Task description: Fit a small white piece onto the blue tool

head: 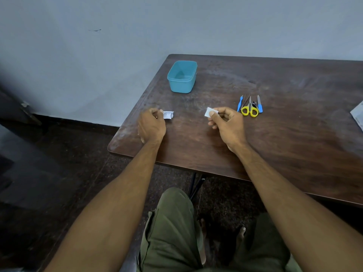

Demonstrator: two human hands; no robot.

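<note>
Dark wooden tabletop (275, 146) against a grey wall. Near its left edge, the left hand (151, 125) pinches a torn printed wrapper (168, 115); the right hand (225, 122) pinches a white pad (208, 112). Judgement: hold the pad by one corner only, apart from the scissors (249, 109) and teal tub (182, 76).

Dim, bluish light; wide-angle edge distortion.

Dark brown wooden tabletop (275, 146), worn, rounded corners. Teal tub (182, 76) near far left corner, open. Right of tub and nearer: yellow-handled scissors (249, 108) among blue-handled tools (259, 104), closely grouped. Printed paper (358, 116) far right of tub, at frame edge.
</note>
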